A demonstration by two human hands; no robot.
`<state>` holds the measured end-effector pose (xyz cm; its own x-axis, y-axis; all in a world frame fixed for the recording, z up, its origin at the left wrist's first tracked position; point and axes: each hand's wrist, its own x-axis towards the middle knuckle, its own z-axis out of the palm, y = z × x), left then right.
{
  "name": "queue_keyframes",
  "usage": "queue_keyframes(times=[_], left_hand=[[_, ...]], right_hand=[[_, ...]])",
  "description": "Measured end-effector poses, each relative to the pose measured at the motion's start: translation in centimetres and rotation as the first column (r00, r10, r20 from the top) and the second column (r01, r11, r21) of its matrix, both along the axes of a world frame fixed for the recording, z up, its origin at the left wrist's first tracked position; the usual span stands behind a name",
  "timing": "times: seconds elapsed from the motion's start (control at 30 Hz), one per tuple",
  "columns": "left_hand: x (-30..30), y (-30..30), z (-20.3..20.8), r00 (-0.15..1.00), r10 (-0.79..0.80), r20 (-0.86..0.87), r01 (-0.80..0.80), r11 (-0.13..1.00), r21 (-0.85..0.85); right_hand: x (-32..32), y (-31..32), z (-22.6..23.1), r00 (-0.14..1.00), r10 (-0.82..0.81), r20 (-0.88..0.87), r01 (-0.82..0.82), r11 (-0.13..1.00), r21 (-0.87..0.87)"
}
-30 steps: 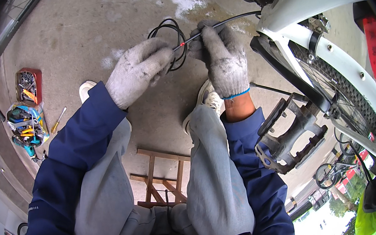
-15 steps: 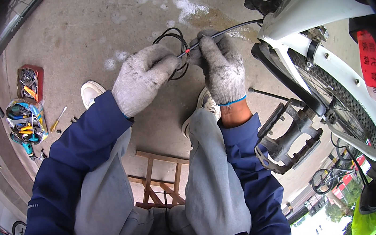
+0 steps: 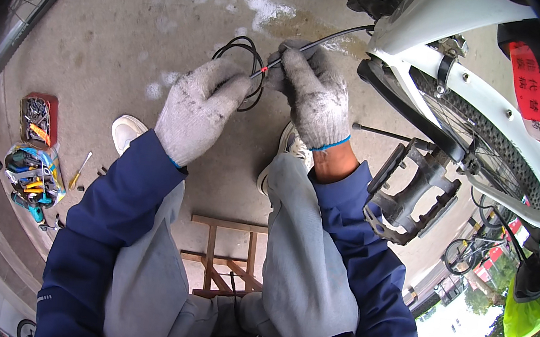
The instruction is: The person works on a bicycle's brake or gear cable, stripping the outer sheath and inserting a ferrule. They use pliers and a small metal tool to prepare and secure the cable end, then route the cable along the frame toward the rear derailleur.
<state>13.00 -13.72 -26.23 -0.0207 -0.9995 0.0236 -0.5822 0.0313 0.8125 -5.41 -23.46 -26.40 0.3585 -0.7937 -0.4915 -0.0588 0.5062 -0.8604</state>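
A thin black cable runs from the white bicycle frame down to my gloved hands, with a small red piece on it between them. My left hand is closed, pinching the cable just left of the red piece. My right hand is closed round the cable on the bicycle side of the red piece. Loops of black cable hang behind and between the hands. The fingertips of both hands are partly hidden by the gloves and knuckles.
A black pedal and crank stand right of my right forearm. On the left lie a red box of small parts, a bag of tools and a screwdriver. A wooden stool is beneath me; another wheel rises far left.
Both hands keep their hold on the cable and barely move relative to each other. The whole view has shifted slightly, with things appearing a little further left.
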Motion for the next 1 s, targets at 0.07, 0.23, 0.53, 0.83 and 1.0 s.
queue_keyframes(times=[0.07, 0.23, 0.53, 0.83, 1.0], left_hand=[[-0.1, -0.4, 0.0, 0.994, 0.051, -0.098, -0.045, 0.997, 0.07], [-1.9, -0.6, 0.6, 0.806, 0.382, -0.453, -0.205, 0.897, 0.392], [-2.4, -0.4, 0.8, 0.829, 0.364, -0.424, -0.2, 0.902, 0.383], [-1.2, -0.5, 0.6, 0.916, 0.127, -0.381, -0.013, 0.958, 0.287], [-1.8, 0.1, 0.8, 0.458, 0.552, -0.697, 0.144, 0.727, 0.671]], right_hand=[[0.0, 0.2, -0.1, 1.0, -0.013, 0.02, 0.014, 1.0, -0.016], [0.0, 1.0, -0.5, 0.999, -0.025, 0.032, 0.026, 0.999, -0.031], [-0.3, 1.3, -0.5, 0.998, -0.049, 0.031, 0.049, 0.999, 0.007], [-1.2, 1.4, -1.3, 0.994, 0.027, 0.102, -0.032, 0.998, 0.049], [-2.0, 2.2, -1.5, 0.985, 0.094, 0.146, -0.111, 0.988, 0.108]])
